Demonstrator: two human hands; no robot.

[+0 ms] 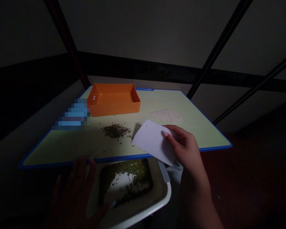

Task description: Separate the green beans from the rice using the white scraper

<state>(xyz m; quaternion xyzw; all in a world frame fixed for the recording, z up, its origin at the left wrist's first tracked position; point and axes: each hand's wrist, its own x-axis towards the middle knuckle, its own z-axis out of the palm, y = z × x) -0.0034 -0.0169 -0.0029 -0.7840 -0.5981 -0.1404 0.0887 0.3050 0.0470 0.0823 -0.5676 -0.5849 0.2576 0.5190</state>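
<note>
Nearest, at about 8 o'clock from the white card, the left hand (78,186) sits in deep shade, its fingers spread and thumb held wide apart; it is too dark to tell whether it touches the tub. That white tub (166,197) lies at 7 o'clock from the card, below the near edge of the surface (200,133), with green beans (133,167) scattered inside around a pale bare patch. The right hand (182,141) pinches the white card (153,138) at its 3 o'clock side, thumb on top and fingers underneath. The card is tilted over the blue near edge, a corner pointing to 9 o'clock. Just beside that corner, on the surface, lies a loose heap of dark beans (115,130), a few strayed around it. At 1 o'clock from the card, a low heap of pale grains (166,115) is spread thin. Farther off, at 10 to 11 o'clock, stands an open orange box (115,109), with a blurred blue patch (73,114) at its 8 o'clock. A dim panelled wall (138,31) rises behind.
</note>
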